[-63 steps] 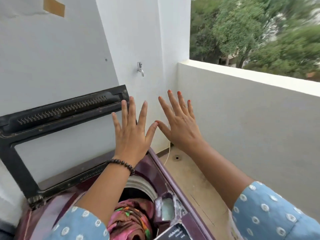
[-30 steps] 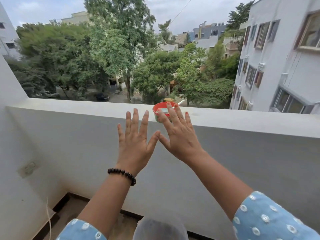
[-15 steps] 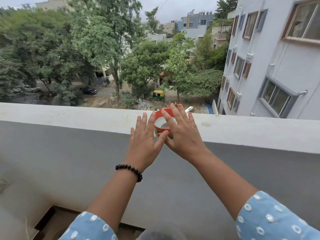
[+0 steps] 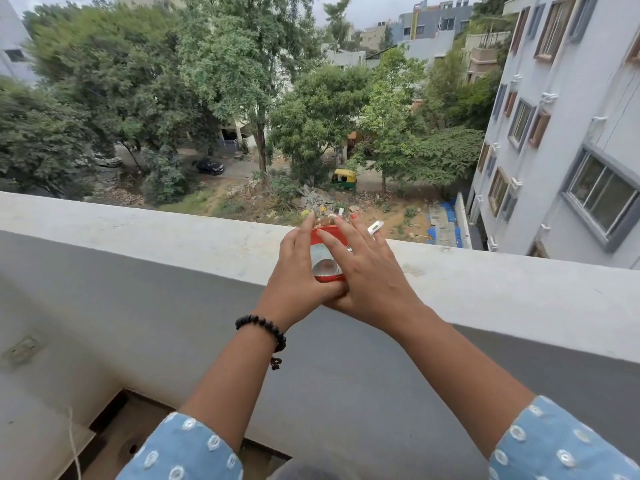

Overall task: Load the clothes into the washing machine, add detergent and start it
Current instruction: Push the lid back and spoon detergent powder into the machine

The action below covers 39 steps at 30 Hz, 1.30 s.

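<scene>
The red bowl (image 4: 328, 252) on the parapet ledge (image 4: 173, 237) is now cupped between left hand (image 4: 298, 271) and right hand (image 4: 370, 275); a closed grip cannot be told; detergent is probably being fetched.

Both hands (image 4: 298, 271) (image 4: 372, 275) around a red bowl (image 4: 329, 252) on the balcony ledge (image 4: 173, 237).

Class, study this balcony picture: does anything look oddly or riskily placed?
Yes. A red bowl with a spoon in it sits on the parapet ledge, above an open drop; both hands, left and right, flank it.
</scene>
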Motion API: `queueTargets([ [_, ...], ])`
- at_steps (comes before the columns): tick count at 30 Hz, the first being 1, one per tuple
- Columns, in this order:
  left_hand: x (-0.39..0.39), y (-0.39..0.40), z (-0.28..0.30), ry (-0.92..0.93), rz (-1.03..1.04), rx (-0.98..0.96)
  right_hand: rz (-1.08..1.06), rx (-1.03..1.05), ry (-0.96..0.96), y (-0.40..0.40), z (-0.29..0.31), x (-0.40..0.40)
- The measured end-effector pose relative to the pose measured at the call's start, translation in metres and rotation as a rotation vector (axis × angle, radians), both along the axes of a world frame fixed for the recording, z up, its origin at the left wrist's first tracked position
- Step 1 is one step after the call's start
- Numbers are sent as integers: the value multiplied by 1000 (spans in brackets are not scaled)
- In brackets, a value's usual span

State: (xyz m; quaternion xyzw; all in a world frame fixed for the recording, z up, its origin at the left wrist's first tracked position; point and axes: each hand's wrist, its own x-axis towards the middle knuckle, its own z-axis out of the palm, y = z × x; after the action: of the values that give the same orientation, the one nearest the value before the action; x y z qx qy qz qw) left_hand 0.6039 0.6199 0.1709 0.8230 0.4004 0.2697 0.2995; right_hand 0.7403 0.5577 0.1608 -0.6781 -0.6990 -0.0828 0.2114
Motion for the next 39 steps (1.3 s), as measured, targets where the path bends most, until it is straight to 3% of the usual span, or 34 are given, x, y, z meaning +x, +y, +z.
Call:
queueTargets([
  [22, -39, -48, 21, -105, 355, 104, 513, -31, 51, -5, 24, -2],
  [39, -198, -162, -10, -15, 921, 104, 1008, -9, 239, -28, -8, -175],
])
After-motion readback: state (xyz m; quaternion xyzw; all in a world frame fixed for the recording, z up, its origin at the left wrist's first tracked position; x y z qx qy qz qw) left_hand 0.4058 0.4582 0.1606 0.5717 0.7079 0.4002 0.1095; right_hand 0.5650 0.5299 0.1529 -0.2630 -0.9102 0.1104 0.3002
